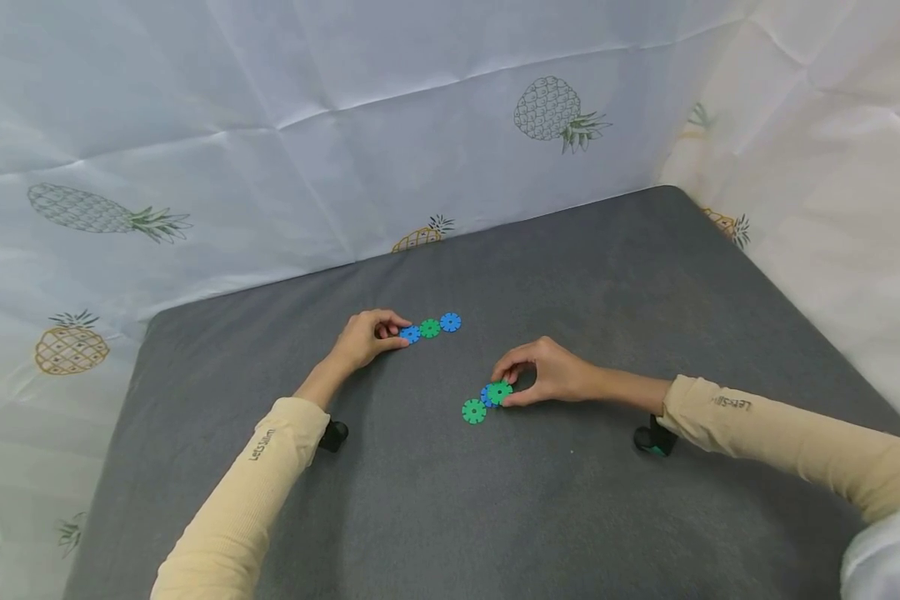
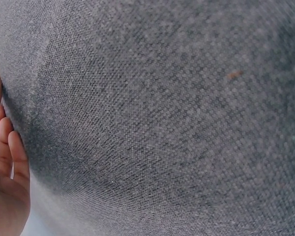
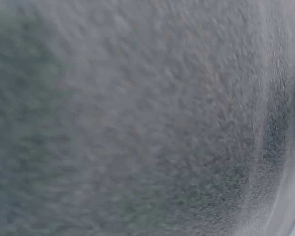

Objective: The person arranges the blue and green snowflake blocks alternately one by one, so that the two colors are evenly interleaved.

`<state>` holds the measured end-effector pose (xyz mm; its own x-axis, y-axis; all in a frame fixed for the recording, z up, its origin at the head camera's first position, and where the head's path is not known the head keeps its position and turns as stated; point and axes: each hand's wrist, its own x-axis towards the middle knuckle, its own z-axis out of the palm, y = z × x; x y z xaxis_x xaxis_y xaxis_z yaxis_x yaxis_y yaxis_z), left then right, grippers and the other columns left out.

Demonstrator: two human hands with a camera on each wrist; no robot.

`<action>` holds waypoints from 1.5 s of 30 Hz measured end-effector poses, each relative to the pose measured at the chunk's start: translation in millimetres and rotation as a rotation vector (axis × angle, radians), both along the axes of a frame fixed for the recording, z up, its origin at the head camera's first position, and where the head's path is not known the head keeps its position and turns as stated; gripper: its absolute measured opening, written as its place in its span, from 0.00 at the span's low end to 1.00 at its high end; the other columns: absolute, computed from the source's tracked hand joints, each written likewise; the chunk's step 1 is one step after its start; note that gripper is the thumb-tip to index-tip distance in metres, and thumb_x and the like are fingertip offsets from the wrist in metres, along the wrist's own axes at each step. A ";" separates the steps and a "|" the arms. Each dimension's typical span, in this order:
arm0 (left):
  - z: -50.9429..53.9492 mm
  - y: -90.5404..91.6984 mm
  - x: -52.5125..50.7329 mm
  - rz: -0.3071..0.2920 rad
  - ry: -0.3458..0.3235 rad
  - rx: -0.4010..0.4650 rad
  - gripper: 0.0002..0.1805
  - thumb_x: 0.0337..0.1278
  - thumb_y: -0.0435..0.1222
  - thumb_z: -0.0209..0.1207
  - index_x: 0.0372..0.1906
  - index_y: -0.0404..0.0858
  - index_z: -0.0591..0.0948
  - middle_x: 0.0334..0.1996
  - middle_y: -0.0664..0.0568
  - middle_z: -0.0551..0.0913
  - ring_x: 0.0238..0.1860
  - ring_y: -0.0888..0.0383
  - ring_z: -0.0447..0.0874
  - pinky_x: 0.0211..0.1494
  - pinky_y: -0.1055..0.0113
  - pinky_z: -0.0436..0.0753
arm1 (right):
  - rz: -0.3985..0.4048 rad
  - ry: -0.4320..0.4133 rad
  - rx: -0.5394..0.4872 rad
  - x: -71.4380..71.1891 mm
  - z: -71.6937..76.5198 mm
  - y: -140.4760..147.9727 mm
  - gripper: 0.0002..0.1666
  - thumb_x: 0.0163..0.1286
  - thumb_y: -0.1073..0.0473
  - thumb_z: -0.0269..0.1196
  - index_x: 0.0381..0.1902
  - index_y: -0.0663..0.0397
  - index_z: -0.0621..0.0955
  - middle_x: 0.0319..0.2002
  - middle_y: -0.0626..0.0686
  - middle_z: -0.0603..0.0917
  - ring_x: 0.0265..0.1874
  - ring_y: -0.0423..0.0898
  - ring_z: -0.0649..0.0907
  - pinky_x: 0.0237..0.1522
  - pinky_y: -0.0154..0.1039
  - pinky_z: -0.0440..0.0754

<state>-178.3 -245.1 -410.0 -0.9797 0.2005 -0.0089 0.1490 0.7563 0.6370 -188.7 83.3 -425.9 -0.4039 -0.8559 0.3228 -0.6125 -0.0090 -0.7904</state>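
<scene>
Head view looks down; wrist views (nearer) share its grey cloth [image 1: 435, 500].

Across the far row, the left disc [image 1: 414, 337] is bright blue, the middle disc [image 1: 430, 333] green and the right disc [image 1: 451, 327] blue again. In the nearer group, the outer disc [image 1: 474, 417] is green, the half-covered disc [image 1: 485, 398] blue and the top disc [image 1: 505, 389] green. The bench [image 1: 540, 492] is dark grey, its weave flecked lighter up close. Cream sleeves [image 1: 795, 425] bear dark lettering. The wrist cameras [image 1: 333, 436] are mostly black. Whitish hanging cloth [image 1: 390, 167] is printed with pineapples [image 1: 72, 348], some grey-outlined with green crowns, others orange-yellow with a diamond lattice.
</scene>
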 end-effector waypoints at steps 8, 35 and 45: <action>-0.2 -0.8 -0.7 -0.010 0.013 -0.002 0.13 0.52 0.35 0.68 0.45 0.38 0.86 0.32 0.49 0.79 0.29 0.56 0.73 0.31 0.66 0.69 | -0.078 -0.024 0.000 -11.9 0.3 -8.0 0.15 0.53 0.66 0.74 0.40 0.60 0.85 0.38 0.51 0.86 0.33 0.43 0.83 0.39 0.38 0.82; 1.0 -1.2 0.4 -0.006 0.019 0.001 0.13 0.52 0.35 0.69 0.44 0.37 0.86 0.32 0.48 0.80 0.29 0.56 0.74 0.33 0.66 0.70 | -0.255 -0.064 0.004 -49.3 15.9 -31.3 0.16 0.55 0.73 0.70 0.43 0.74 0.82 0.40 0.66 0.84 0.36 0.58 0.84 0.43 0.49 0.81; 0.8 -0.4 -0.6 -0.015 0.016 0.005 0.13 0.52 0.34 0.69 0.45 0.37 0.86 0.33 0.47 0.80 0.30 0.55 0.74 0.33 0.65 0.70 | -0.255 -0.128 0.015 -57.1 24.7 -34.0 0.17 0.57 0.76 0.67 0.45 0.79 0.80 0.44 0.72 0.82 0.41 0.64 0.83 0.46 0.48 0.81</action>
<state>-178.9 -245.5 -409.2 -0.9766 0.2148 0.0078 0.1702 0.7507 0.6383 -245.8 49.3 -401.1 -0.6434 -0.7258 0.2434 -0.4889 0.1449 -0.8602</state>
